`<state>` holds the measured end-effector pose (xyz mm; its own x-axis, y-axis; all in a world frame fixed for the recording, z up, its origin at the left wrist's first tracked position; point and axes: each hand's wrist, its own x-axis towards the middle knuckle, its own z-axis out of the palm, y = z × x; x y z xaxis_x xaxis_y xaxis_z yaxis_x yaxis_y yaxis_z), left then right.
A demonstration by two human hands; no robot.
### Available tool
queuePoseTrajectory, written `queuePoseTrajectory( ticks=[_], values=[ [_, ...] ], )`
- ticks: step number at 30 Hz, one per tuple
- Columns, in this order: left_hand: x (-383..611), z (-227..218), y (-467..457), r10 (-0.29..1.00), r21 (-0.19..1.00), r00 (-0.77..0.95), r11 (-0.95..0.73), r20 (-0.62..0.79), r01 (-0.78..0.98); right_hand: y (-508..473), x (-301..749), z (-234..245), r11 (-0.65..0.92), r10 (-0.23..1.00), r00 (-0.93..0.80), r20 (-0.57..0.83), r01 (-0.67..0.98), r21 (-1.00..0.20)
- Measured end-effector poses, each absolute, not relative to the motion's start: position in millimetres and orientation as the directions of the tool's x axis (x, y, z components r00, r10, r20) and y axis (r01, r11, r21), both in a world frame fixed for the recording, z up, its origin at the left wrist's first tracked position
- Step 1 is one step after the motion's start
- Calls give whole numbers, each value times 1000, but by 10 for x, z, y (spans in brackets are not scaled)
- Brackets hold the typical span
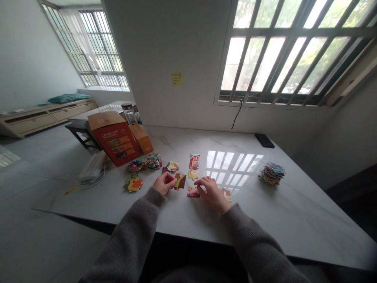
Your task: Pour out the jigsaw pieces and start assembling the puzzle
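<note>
My left hand (164,183) pinches a brown and green puzzle piece (180,181) just above the table. To its right, my right hand (212,192) reaches with bent, parted fingers to a pink puzzle piece (193,192) lying on the table; its fingertips are at that piece's edge. Beyond it lies a narrow strip of joined puzzle pieces (194,166) with a red top end. A brown and white puzzle piece (227,194) is partly hidden behind my right hand. A small group of loose pieces (172,166) lies just past my left hand.
Piles of puzzle pieces (136,166) lie at the left, with yellow and orange ones (133,183) nearer. A stacked pile (271,173) stands at the right. An open red puzzle box (118,141), a white cable bundle (93,169) and a black phone (264,140) are on the table.
</note>
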<state>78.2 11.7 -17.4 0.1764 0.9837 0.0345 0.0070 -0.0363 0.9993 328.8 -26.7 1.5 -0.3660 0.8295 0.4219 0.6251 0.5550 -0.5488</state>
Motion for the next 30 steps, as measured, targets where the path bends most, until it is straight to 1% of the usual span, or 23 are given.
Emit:
queuePoseTrajectory(
  ticks=[3, 5, 11, 14, 17, 20, 24, 27, 30],
  values=[
    [786, -201, 122, 982, 994, 174, -57, 72, -88, -264, 3312, 43, 547, 834, -355, 422, 631, -550],
    [804, -194, 105, 977, 991, 191, -71, 92, -117, -259, 3325, 54, 546, 834, -352, 425, 632, -549],
    [860, -123, 42, 965, 997, 249, -71, 79, -40, -245, 3333, 46, 558, 825, -357, 438, 631, -538],
    [856, -121, 48, 970, 996, 229, -91, 86, 12, -242, 3338, 48, 562, 822, -359, 441, 631, -534],
    [838, -158, 79, 979, 995, 183, -95, 92, 10, -243, 3341, 58, 565, 820, -361, 443, 632, -531],
    [829, -200, 104, 985, 996, 148, -83, 84, -12, -247, 3332, 56, 567, 819, -363, 444, 632, -529],
    [834, -192, 97, 985, 994, 150, -77, 88, -77, -253, 3319, 44, 567, 820, -376, 432, 637, -522],
    [856, -131, 69, 978, 987, 174, -94, 116, -132, -261, 3318, 64, 561, 824, -368, 430, 634, -533],
    [935, -71, 28, 965, 982, 229, -94, 130, -161, -275, 3292, 96, 549, 834, -350, 427, 601, -581]
  ],
)
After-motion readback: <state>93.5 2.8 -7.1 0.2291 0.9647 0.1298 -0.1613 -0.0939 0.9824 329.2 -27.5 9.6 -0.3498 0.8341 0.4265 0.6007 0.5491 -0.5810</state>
